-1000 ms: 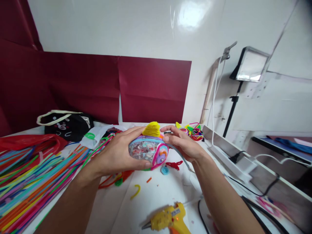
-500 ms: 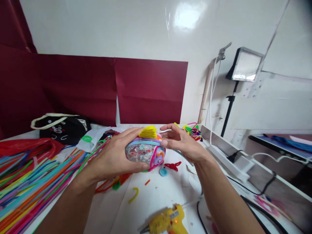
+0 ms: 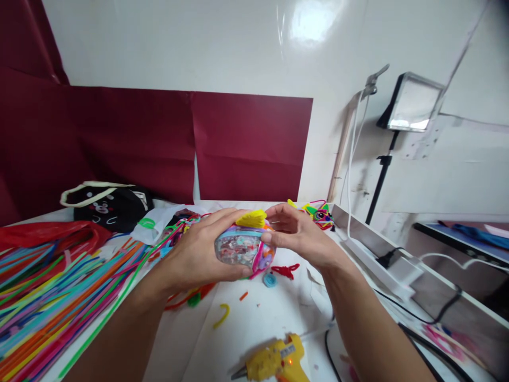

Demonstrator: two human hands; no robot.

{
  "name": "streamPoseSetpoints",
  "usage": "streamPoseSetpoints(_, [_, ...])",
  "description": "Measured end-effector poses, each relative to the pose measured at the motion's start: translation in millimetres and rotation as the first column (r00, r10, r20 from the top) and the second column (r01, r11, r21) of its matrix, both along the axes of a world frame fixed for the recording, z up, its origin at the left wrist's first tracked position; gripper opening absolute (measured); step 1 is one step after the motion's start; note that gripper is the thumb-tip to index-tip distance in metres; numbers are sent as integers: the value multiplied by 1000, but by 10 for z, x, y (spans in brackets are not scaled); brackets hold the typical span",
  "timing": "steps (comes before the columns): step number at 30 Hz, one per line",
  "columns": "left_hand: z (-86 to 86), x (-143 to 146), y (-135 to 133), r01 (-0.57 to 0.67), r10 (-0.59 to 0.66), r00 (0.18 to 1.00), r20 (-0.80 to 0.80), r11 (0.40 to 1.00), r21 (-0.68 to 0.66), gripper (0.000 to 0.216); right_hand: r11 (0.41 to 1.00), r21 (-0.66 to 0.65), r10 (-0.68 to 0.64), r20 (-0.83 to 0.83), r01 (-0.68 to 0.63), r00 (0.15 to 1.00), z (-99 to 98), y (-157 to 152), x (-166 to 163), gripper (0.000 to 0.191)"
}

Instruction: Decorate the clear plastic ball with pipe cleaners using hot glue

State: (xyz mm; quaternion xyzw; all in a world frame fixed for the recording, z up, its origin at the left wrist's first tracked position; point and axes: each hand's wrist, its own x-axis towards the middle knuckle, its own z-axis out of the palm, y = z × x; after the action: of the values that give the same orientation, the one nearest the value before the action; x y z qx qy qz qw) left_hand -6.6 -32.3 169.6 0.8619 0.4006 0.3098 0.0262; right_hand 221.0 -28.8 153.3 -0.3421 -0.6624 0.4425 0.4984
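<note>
Above the table, my left hand (image 3: 202, 249) is wrapped around the left side of a fish-like pipe-cleaner craft (image 3: 238, 249). The craft has a clear, shiny body, pink, purple and orange trim, and a yellow fuzzy fin (image 3: 252, 218) on top. Against its right end, my right hand (image 3: 296, 233) closes with thumb and fingers at the trim by the fin; its fingertips are partly hidden behind the craft. Beneath it lie a light-blue coil (image 3: 269, 279) and a red twisted pipe-cleaner piece (image 3: 286, 271).
A yellow glue gun (image 3: 274, 361) with a lit orange light lies at the front. Many coloured pipe cleaners (image 3: 79, 302) spread across the left. A black bag (image 3: 107, 207) sits behind them. A power strip (image 3: 377, 268) with cables runs along the right. A colourful craft (image 3: 320, 215) stands behind.
My right hand has drawn its fingers in closer against the craft's right end. The yellow fin now looks flatter and tilted. The whole view has shifted slightly.
</note>
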Motion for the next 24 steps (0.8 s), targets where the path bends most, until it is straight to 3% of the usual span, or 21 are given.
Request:
streamPoseSetpoints(5, [-28,18,-17,15,-15,1000,1,999,31,85,999,-34,4,-41,-5,999,-31,5,-43,39])
streamPoseSetpoints(11, [-39,15,-29,27,-26,1000,-17,997,73,84,992,-124,-1,-53,-6,999,-50,42,-85,41])
streamPoseSetpoints(17, [-35,54,-24,44,-42,999,-32,996,75,83,975,-164,134,-86,-147,987,-148,158,-70,46])
streamPoseSetpoints(24, [-103,71,17,50,-49,998,-47,999,8,85,985,-153,67,-93,-81,993,-210,222,-68,51])
